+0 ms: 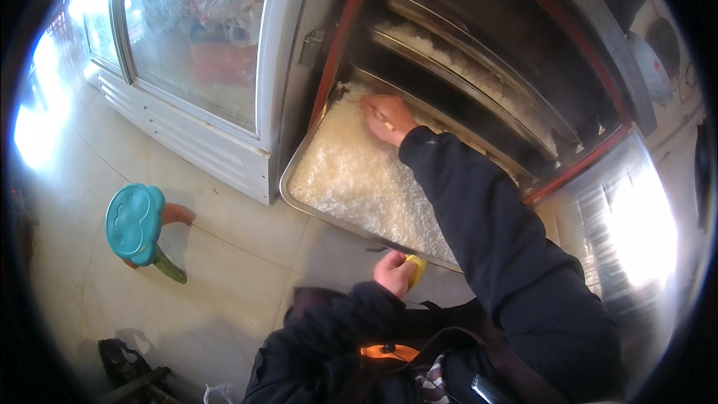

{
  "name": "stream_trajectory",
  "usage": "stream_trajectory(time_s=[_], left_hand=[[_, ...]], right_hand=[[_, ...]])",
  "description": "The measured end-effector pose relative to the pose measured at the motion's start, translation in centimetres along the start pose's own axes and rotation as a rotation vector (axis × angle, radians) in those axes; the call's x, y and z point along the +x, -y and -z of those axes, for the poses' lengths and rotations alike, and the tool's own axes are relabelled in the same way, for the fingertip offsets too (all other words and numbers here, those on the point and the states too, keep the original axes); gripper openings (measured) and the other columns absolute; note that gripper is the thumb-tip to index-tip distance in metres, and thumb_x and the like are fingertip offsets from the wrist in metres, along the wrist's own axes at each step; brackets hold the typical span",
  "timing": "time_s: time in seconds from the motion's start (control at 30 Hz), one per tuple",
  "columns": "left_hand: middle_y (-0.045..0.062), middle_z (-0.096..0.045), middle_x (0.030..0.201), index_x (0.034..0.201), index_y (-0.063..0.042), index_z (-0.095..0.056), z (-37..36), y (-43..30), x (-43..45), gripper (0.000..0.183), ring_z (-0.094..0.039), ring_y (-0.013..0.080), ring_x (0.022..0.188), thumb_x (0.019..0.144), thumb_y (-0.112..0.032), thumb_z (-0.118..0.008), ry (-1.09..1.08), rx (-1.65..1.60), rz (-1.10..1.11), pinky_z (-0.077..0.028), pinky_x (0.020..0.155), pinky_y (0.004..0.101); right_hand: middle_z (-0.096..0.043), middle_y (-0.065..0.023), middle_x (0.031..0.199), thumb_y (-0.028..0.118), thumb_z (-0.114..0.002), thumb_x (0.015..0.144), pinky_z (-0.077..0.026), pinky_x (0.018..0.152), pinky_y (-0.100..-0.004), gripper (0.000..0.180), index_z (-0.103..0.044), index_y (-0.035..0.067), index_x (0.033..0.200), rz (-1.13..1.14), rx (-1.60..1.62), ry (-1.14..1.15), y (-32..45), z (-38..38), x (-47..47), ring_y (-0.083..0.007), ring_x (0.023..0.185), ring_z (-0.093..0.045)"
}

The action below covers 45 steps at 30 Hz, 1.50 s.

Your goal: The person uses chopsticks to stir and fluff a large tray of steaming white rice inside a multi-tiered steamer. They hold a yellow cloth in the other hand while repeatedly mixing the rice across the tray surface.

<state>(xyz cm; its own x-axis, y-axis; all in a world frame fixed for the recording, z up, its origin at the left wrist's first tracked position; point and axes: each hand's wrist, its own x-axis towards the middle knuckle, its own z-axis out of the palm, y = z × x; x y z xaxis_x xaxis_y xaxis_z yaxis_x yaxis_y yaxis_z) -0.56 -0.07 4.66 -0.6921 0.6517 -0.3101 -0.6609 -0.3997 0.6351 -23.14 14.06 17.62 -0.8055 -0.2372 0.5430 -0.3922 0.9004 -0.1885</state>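
My right hand [389,118] reaches across a metal tray [331,215] of white, rice-like grains [359,179], its curled fingers at the surface of the grains near the far left part; whether it holds anything is hidden. The tray is pulled partly out of a steel cabinet with a red door frame [341,39]. My left hand [392,274] is by the tray's near edge, its fingers closed on a yellow cloth [415,270]. The sleeve of my right arm covers the right part of the tray.
Further trays [449,62], at least one with white grains, sit on the cabinet's upper levels. The cabinet's shiny metal door [622,224] stands open at the right. A glass-fronted display case [196,39] is at the upper left. A small stool with a turquoise seat [134,224] stands on the tiled floor.
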Motion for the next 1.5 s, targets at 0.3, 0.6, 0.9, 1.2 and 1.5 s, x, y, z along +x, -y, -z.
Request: stream_trajectory(time_s=[0.3,0.6,0.9,1.2,1.5], left_hand=[[0.008,-0.055,0.079,0.09,0.0,-0.052,-0.5,0.8,0.4,0.007,-0.055,0.0179,0.069,0.084,0.002,-0.052,-0.004,-0.298,0.157,-0.046,0.062,0.029],[0.01,-0.054,0.084,0.092,-0.001,-0.047,-1.4,-0.5,-0.5,0.012,-0.056,0.022,0.076,0.083,0.007,-0.046,0.022,-0.442,0.241,-0.048,0.07,0.033],[0.01,-0.056,0.084,0.089,-0.004,-0.049,0.3,1.2,0.7,0.013,-0.057,0.0249,0.078,0.084,0.008,-0.045,0.026,-0.45,0.137,-0.049,0.073,0.0374],[0.008,-0.054,0.082,0.088,-0.006,-0.047,0.3,1.0,0.8,0.016,-0.054,0.0228,0.074,0.084,0.009,-0.043,0.036,-0.45,0.21,-0.047,0.068,0.0354],[0.006,-0.055,0.083,0.091,-0.006,-0.048,0.6,1.9,1.0,0.015,-0.055,0.0191,0.075,0.084,0.006,-0.042,-0.094,-0.465,0.222,-0.048,0.07,0.0317]], right_hand=[[-0.067,-0.0189,0.096,0.013,-0.054,0.086,-0.049,0.079,-0.0338,0.02,-0.065,-0.002,0.095,-0.334,0.104,0.069,1.4,11.3,-8.4,-0.0286,0.09,-0.065],[-0.059,-0.0126,0.1,0.005,-0.059,0.08,-0.053,0.072,-0.0299,0.019,-0.062,0.002,0.099,0.316,-0.012,0.393,8.6,7.9,-5.4,-0.024,0.082,-0.062],[-0.061,-0.0156,0.08,0.012,-0.057,0.077,-0.049,0.067,-0.0424,0.012,-0.063,0.002,0.079,-0.029,-0.047,-0.048,-0.2,3.2,-4.6,-0.0328,0.074,-0.06],[-0.067,-0.0135,0.076,0.016,-0.06,0.082,-0.049,0.063,-0.0304,0.018,-0.067,0.002,0.088,-0.481,0.063,-0.051,-1.5,12.5,-13.4,-0.0198,0.07,-0.064],[-0.066,-0.0122,0.075,0.015,-0.057,0.083,-0.051,0.063,-0.0333,0.02,-0.067,0.002,0.095,-0.216,-0.053,0.311,6.9,18.8,-14.6,-0.0203,0.067,-0.064]])
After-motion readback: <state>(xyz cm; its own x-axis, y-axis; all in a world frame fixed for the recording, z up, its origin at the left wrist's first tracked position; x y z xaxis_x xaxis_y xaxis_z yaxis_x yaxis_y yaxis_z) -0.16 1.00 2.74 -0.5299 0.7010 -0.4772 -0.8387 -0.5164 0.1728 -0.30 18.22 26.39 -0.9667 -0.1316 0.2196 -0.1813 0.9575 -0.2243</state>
